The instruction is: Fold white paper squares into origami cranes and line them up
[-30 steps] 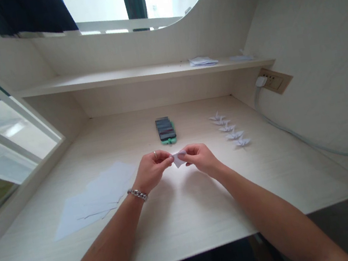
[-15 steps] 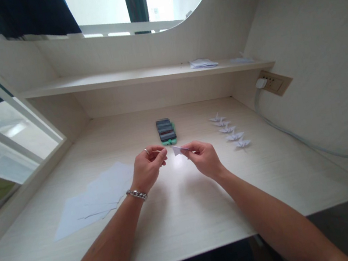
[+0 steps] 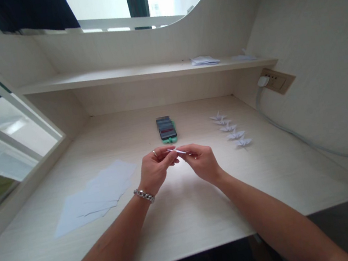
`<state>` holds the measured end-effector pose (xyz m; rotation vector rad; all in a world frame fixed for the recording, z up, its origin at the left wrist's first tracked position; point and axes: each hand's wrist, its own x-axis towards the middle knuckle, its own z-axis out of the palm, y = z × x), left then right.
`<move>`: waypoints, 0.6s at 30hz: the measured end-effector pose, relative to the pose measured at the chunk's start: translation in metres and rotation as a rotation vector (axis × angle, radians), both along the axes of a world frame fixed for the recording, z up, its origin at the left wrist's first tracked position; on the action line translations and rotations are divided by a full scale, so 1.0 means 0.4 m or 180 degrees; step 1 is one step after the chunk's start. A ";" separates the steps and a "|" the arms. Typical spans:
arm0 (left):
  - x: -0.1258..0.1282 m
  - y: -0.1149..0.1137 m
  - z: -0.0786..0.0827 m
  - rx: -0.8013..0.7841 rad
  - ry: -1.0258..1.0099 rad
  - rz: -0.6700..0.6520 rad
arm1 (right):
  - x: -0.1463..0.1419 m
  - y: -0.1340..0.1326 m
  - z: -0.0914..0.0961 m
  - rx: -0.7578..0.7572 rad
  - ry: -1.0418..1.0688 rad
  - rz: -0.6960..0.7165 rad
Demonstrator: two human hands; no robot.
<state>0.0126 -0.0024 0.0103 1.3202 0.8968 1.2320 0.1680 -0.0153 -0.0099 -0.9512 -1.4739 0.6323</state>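
Between my two hands, over the middle of the desk, is a small piece of folded white paper point(image 3: 180, 151), seen nearly edge-on. My left hand point(image 3: 155, 167), with a ring and a chain bracelet, pinches its left end between thumb and fingers. On the other side my right hand point(image 3: 201, 160) grips the right part the same way. The fingertips almost meet and cover most of the paper. Just beyond them lies a phone point(image 3: 167, 128) with a green edge. Several folded paper cranes point(image 3: 236, 134) stand in a row to the right.
Loose white paper sheets point(image 3: 103, 189) overlap on the desk point(image 3: 189, 221) at the left. A shelf point(image 3: 118, 77) across the back holds folded papers point(image 3: 205, 60). A cable point(image 3: 298, 138) runs along the right wall from a socket point(image 3: 277, 80).
My left hand has moved right and now pinches the folded paper too. The paper has turned from showing its flat face to nearly edge-on. My right hand has shifted slightly left.
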 end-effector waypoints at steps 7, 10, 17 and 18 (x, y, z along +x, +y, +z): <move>-0.008 0.006 0.001 0.0160 0.0028 0.0092 | -0.003 -0.011 0.014 -0.0421 0.0152 0.0511; -0.011 0.009 -0.002 0.0241 0.0090 0.0099 | -0.002 -0.009 0.019 -0.0671 0.0410 0.0720; -0.009 0.004 0.002 0.0292 0.0233 0.0060 | 0.002 0.005 0.014 -0.1063 0.0726 0.0786; -0.008 0.004 0.003 0.0294 0.0257 0.0077 | 0.002 0.005 0.014 -0.1102 0.0753 0.0789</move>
